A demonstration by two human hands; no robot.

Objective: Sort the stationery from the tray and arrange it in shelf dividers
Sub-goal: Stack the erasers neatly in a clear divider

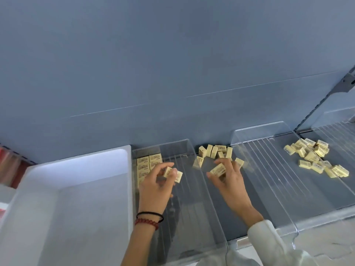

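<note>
Small cream erasers with printed labels lie on a dark shelf split by clear plastic dividers (209,189). My left hand (155,186) pinches two erasers (172,173) over the left compartment, beside a neat block of erasers (148,163) laid flat at its back left. My right hand (229,181) grips one eraser (218,169) in the middle compartment, just in front of a loose cluster of erasers (216,151) by the back wall. Another loose pile of erasers (315,157) lies in the right compartment.
A white tray (76,189) stands at the left, its inside bare as far as it shows. A grey-blue back panel (172,73) rises behind the shelf. Red packaging (11,167) shows at the far left. A bracket (347,81) and another divider sit at the far right.
</note>
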